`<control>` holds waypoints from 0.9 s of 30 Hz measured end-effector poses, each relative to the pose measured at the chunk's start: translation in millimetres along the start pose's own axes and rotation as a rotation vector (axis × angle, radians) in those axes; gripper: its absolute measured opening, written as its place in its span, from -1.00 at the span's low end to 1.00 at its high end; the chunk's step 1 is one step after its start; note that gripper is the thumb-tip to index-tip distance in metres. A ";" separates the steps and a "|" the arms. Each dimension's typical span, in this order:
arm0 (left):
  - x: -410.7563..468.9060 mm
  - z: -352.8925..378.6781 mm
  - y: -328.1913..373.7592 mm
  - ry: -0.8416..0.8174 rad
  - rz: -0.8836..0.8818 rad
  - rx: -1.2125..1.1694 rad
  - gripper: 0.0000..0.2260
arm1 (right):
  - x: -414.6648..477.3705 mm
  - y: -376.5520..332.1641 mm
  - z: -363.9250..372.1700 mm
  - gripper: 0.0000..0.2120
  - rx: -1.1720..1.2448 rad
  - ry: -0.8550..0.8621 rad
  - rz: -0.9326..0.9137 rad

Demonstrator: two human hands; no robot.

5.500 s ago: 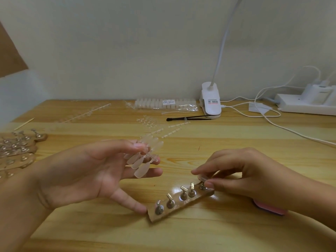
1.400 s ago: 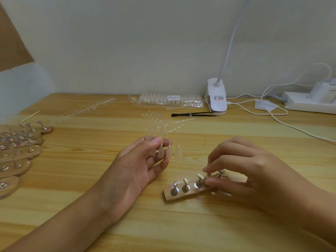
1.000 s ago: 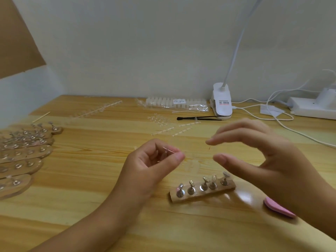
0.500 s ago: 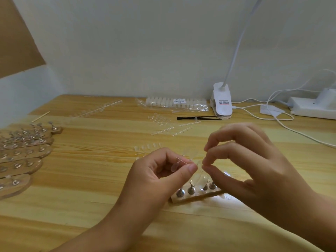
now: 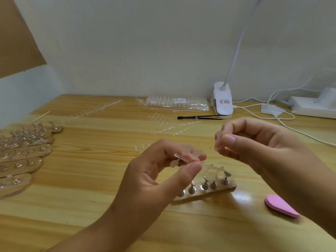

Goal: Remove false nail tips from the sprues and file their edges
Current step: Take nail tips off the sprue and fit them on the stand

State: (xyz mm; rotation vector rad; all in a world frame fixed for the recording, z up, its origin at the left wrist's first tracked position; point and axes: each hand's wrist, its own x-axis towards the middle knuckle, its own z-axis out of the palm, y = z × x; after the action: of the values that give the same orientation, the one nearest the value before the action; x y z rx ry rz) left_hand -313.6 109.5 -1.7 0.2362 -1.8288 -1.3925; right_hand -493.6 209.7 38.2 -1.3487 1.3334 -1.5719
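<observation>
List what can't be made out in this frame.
Head view:
- Nail tip pinched by right hand: shape blurred, mostly covered by fingers.
- Sprue: middle hidden by left hand's fingers.
- Wooden stand: left end behind left hand.
- Pink file: far end under right forearm.
- Lamp: head cut by top edge.

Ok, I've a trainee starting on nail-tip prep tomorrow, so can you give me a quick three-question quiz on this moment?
1. True or false: the right hand holds the pink nail file.
2. Which hand pinches the clear sprue? A) left hand B) right hand C) neither
3. Fill in: the wooden stand nearest the hands carries ___ metal pegs.

Key: 1. False: the file lies on the table; the right hand pinches what looks like a loose nail tip. 2. A. 3. Five.
</observation>
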 end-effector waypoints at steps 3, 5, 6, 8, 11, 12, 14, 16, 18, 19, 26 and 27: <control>1.6 -0.5 4.7 -0.059 -0.065 -0.107 -0.98 | -2.2 0.2 -0.6 -0.86 -0.105 0.037 -0.025; 3.6 0.3 6.6 -0.084 -0.096 -0.151 -0.97 | -3.5 0.9 1.7 -0.82 -0.160 0.032 -0.051; 4.6 0.8 6.9 -0.088 -0.114 -0.170 -0.98 | -3.8 3.0 2.1 -0.83 -0.206 0.035 -0.079; 6.0 1.0 6.9 -0.082 -0.153 -0.214 -1.00 | -4.0 8.5 1.9 -0.88 -0.357 0.051 -0.158; 7.0 0.7 6.4 -0.083 -0.190 -0.244 -0.99 | -4.4 13.8 1.3 -0.92 -0.535 0.077 -0.303; 7.2 1.0 6.2 -0.087 -0.190 -0.244 -0.99 | -4.2 14.7 1.2 -0.90 -0.573 0.077 -0.346; 7.2 1.4 5.4 -0.089 -0.196 -0.254 -0.99 | -3.0 16.1 0.5 -0.89 -0.632 0.070 -0.406; 7.5 0.9 3.2 -0.072 -0.212 -0.272 -0.98 | -2.0 16.6 -0.7 -0.87 -0.644 0.060 -0.425; 8.0 -0.7 0.2 -0.042 -0.233 -0.272 -0.96 | -1.3 16.8 -2.5 -0.84 -0.646 0.049 -0.432; 8.4 -1.5 -1.2 -0.023 -0.245 -0.270 -0.95 | -1.1 17.0 -3.1 -0.82 -0.653 0.043 -0.436; 9.7 -5.0 -5.8 -0.002 -0.268 -0.291 -0.91 | -1.0 18.8 -5.6 -0.80 -0.653 0.006 -0.441; 9.6 -5.4 -5.8 -0.002 -0.268 -0.292 -0.92 | -1.4 19.0 -6.0 -0.79 -0.639 -0.005 -0.430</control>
State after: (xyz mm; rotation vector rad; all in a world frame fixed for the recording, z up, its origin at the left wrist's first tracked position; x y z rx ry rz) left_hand -317.9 97.9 -1.7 0.3361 -1.6120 -1.8245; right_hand -501.4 207.7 19.9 -2.1395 1.7085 -1.4468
